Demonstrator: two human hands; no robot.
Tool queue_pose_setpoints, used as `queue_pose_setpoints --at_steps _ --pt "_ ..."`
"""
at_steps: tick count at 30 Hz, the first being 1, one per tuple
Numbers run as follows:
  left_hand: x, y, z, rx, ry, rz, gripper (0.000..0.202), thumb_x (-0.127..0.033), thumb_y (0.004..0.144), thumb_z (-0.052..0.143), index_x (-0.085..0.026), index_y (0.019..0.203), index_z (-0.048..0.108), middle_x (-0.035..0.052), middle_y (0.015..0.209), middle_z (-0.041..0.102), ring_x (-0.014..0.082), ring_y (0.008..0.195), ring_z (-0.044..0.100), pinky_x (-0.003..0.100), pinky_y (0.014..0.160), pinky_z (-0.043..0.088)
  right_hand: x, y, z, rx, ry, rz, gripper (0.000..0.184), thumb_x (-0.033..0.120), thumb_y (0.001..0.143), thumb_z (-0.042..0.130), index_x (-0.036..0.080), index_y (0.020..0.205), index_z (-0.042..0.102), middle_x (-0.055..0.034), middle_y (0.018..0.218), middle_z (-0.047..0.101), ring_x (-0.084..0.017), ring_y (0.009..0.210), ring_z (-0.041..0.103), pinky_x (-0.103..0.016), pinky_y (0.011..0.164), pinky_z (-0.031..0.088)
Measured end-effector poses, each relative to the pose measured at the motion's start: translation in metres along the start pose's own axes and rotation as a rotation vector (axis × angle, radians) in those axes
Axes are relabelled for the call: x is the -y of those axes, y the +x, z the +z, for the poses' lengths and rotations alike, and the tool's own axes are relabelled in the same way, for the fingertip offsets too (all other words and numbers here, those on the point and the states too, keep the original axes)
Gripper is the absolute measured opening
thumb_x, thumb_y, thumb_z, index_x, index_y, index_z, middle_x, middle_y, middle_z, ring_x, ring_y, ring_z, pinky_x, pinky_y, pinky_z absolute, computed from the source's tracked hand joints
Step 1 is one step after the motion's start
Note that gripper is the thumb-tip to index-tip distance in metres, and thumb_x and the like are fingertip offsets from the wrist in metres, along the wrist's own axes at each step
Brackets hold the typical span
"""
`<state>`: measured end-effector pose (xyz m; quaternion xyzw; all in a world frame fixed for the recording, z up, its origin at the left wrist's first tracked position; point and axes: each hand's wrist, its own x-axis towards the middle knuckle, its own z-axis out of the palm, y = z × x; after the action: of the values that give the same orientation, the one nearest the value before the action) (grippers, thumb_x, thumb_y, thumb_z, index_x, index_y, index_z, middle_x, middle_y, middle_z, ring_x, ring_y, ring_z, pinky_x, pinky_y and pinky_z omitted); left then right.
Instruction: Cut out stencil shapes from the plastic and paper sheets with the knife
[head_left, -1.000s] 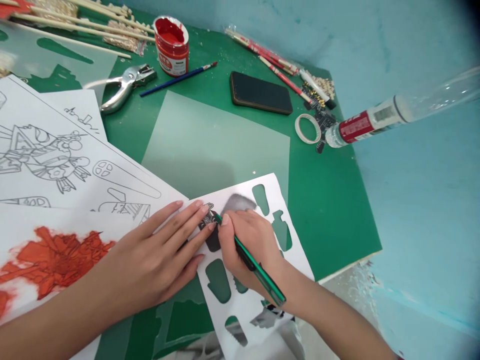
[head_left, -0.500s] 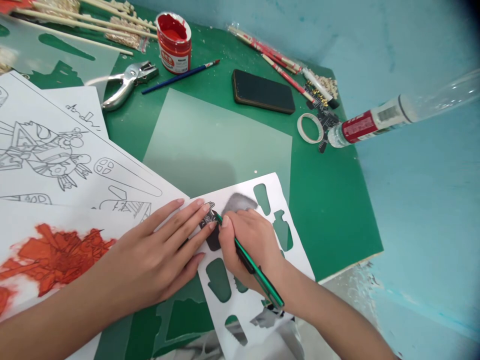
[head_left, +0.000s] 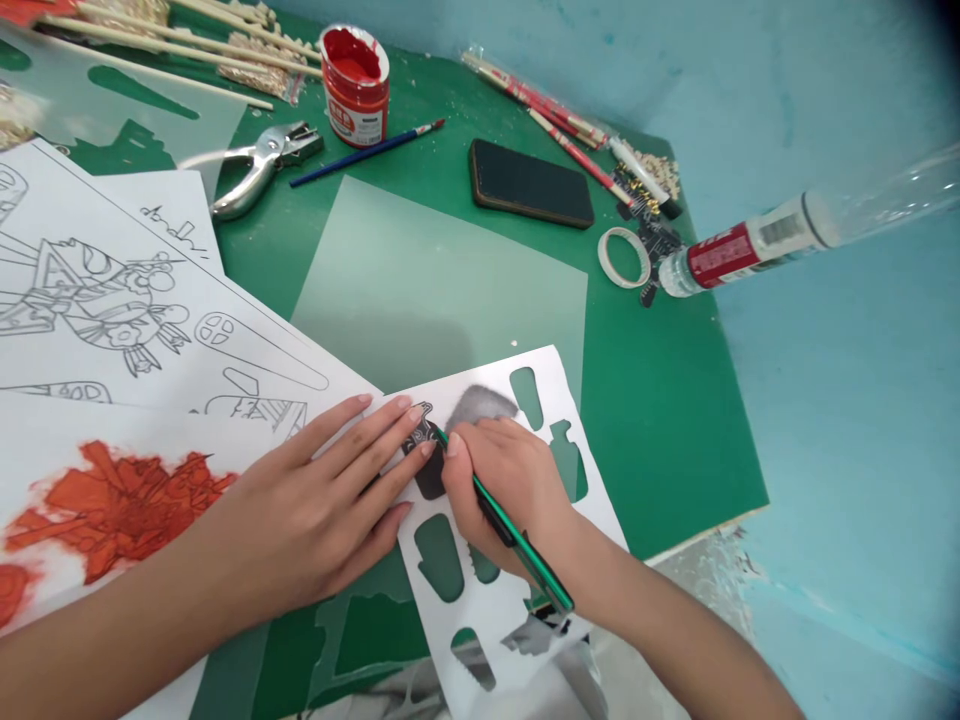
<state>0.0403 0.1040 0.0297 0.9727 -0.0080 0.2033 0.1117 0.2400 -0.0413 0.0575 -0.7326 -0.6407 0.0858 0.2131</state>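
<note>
A white sheet (head_left: 517, 600) with several cut-out holes lies before me, printed with dark shapes. My left hand (head_left: 322, 510) rests flat on its left edge, fingers stretched out and holding nothing. Beside those fingertips is a black printed figure with white lines (head_left: 429, 470), partly covered by them. My right hand (head_left: 510, 480) is closed around a slim green pen-shaped tool (head_left: 525, 545). The tool's tip points at the upper right side of the black figure, close to my left fingertips; its exact end is too small to make out.
A translucent sheet (head_left: 450, 270) lies beyond my hands. Line drawings (head_left: 112, 300) and a red-painted paper piece (head_left: 120, 510) are at left. Farther back are a hole punch (head_left: 262, 165), red paint jar (head_left: 356, 95), paintbrush (head_left: 367, 152), phone (head_left: 532, 183), tape roll (head_left: 624, 257) and bottle (head_left: 720, 258).
The whole view has shifted slightly, with things appearing a little farther right. Both hands keep nearly the same pose, and the green tool stays at the black figure.
</note>
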Motion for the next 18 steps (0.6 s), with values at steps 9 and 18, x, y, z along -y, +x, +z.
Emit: queue_pose_setpoints --at_steps 9,18 --pt "0.000 0.002 0.001 -0.018 -0.012 -0.012 0.043 -0.027 0.118 0.062 -0.003 0.152 0.072 0.0233 0.167 0.071 0.0373 0.154 0.074 0.055 0.143 0.044 -0.008 0.003 -0.009 0.033 -0.012 -0.103 0.038 0.014 0.115 0.045 0.026 0.080 0.049 0.0034 0.065 0.054 -0.017 0.060 0.045 -0.035 0.063 0.038" --pt "-0.001 0.001 -0.001 -0.015 -0.017 -0.004 0.043 -0.028 0.117 0.065 -0.003 0.151 0.075 0.0239 0.167 0.071 0.0355 0.155 0.073 0.051 0.152 0.033 -0.026 0.007 -0.013 0.078 -0.006 -0.223 0.038 0.019 0.119 0.046 0.026 0.082 0.051 0.0042 0.067 0.055 -0.016 0.061 0.045 -0.034 0.060 0.037"
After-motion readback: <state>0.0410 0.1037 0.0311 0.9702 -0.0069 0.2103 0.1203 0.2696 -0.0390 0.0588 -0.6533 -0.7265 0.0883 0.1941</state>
